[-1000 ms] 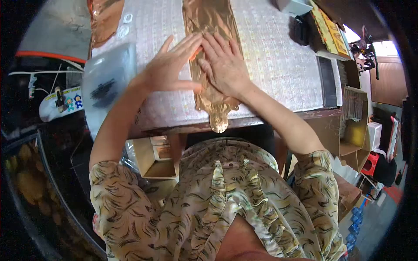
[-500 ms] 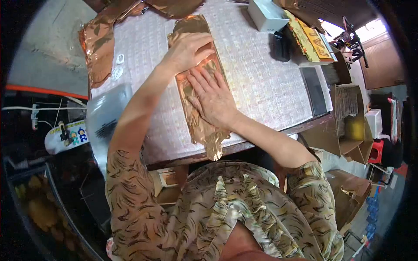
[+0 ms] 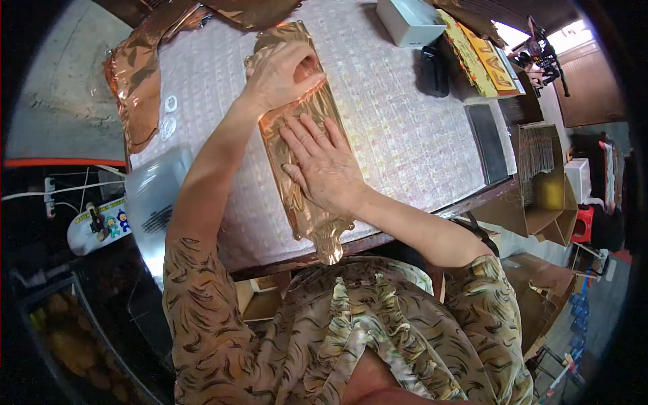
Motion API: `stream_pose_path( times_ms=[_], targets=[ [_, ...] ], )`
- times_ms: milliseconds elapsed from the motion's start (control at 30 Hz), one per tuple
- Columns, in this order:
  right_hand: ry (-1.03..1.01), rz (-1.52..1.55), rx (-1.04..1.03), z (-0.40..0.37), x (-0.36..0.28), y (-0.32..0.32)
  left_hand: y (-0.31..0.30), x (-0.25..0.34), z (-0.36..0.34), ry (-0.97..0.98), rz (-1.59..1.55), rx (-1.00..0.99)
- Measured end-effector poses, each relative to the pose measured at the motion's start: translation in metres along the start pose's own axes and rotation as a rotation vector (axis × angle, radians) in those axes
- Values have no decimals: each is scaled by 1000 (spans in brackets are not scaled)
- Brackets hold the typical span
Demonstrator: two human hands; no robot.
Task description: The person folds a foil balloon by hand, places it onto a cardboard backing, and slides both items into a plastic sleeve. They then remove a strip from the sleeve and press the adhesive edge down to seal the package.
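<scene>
A flat copper-coloured foil piece (image 3: 304, 210) with a small tab at its near end lies lengthwise on the patterned cloth of the table. My left hand (image 3: 287, 75) rests over its far part, fingers bent and thumb held apart from them. Nearer to me, my right hand (image 3: 325, 165) lies flat on the foil, palm down with the fingers stretched out. The foil under both palms is hidden.
More copper foil (image 3: 140, 88) lies at the table's (image 3: 418, 148) far left. A clear plastic bag (image 3: 158, 189) hangs over the left edge. At the right are a white box (image 3: 409, 23), a black case (image 3: 432, 71), a yellow box (image 3: 482, 57) and a dark flat object (image 3: 487, 143).
The view has shifted a little, so the table and foil appear slightly more to the left. My right hand remains flat on the foil and my left hand stays over its far part.
</scene>
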State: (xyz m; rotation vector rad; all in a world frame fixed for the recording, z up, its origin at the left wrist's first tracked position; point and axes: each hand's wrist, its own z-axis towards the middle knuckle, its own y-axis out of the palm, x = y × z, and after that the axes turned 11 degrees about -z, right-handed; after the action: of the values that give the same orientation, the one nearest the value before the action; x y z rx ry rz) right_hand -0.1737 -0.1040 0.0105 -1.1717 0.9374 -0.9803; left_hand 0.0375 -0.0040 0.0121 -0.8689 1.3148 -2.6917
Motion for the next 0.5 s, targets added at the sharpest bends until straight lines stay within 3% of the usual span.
stream_pose_path(
  times_ms=[267,400,500],
  targets=[
    [8,25,-35,1,0,-3,11,-19,-2,-53,284,-57],
    [2,21,-18,-1,-2,-6,7,-14,0,-168,270,-172],
    [-61,30,-10,-2,-1,-6,9,-18,-2,-153,301,-147]
  ],
)
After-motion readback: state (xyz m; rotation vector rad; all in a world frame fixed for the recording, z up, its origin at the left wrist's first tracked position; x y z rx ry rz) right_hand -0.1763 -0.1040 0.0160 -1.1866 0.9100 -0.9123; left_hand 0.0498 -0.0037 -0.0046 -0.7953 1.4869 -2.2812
